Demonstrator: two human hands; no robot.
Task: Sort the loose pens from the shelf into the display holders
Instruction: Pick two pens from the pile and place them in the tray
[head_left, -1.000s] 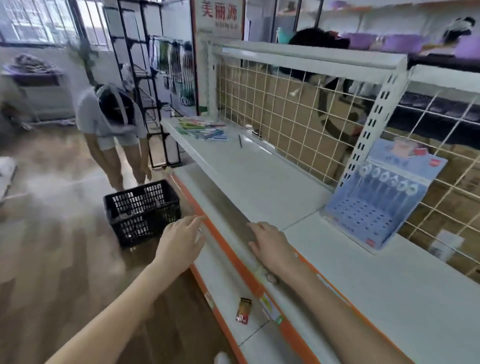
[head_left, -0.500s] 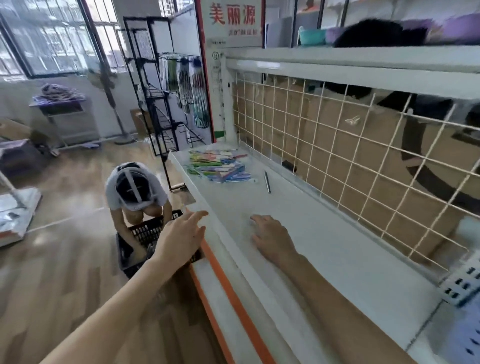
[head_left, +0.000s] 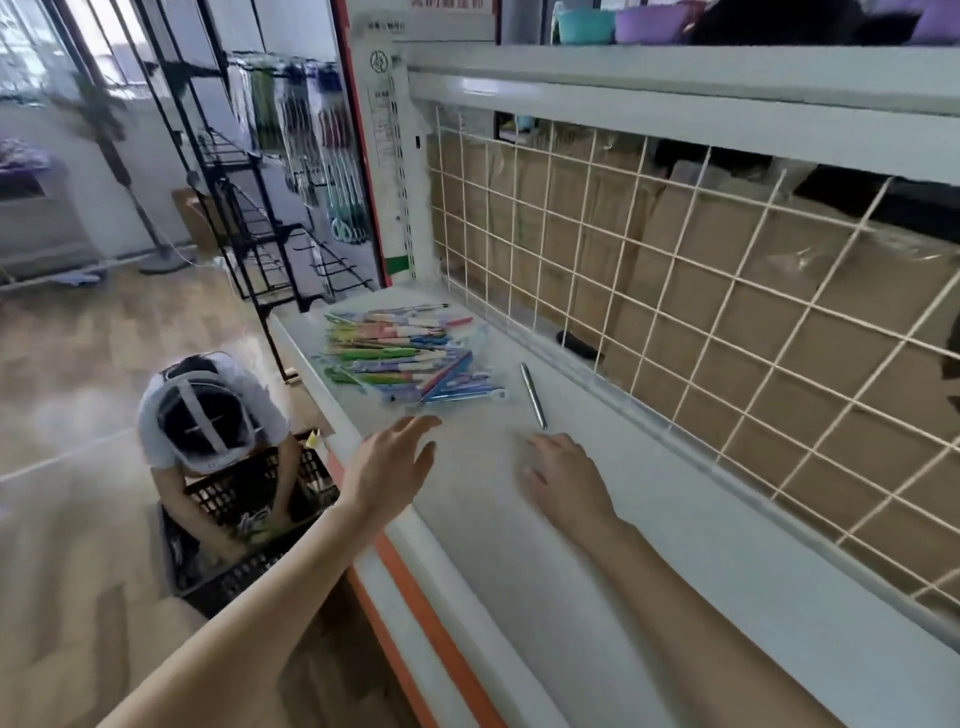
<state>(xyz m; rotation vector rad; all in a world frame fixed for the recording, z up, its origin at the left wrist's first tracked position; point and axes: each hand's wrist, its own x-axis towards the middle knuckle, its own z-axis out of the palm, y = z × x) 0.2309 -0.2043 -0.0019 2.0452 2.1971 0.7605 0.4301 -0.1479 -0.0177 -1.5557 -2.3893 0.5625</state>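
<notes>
A pile of loose coloured pens (head_left: 405, 356) lies on the white shelf (head_left: 649, 545) near its far left end. One dark metallic pen (head_left: 534, 395) lies apart, just right of the pile. My left hand (head_left: 389, 470) hovers with fingers extended a short way before the pile, holding nothing. My right hand (head_left: 563, 480) lies palm down on the shelf, its fingertips close to the single pen's near end. No display holder is in view.
A cream wire grid (head_left: 675, 291) backs the shelf, with cardboard boxes behind it. A small black object (head_left: 576, 343) lies at the grid's foot. A person (head_left: 208, 421) crouches over a black basket (head_left: 249, 530) on the floor, left of the shelf. Black racks (head_left: 249, 208) stand beyond.
The view has swung left along the shelf, and the blue display holder has left the frame. Both hands have moved toward the pen pile; the left now reaches over the shelf.
</notes>
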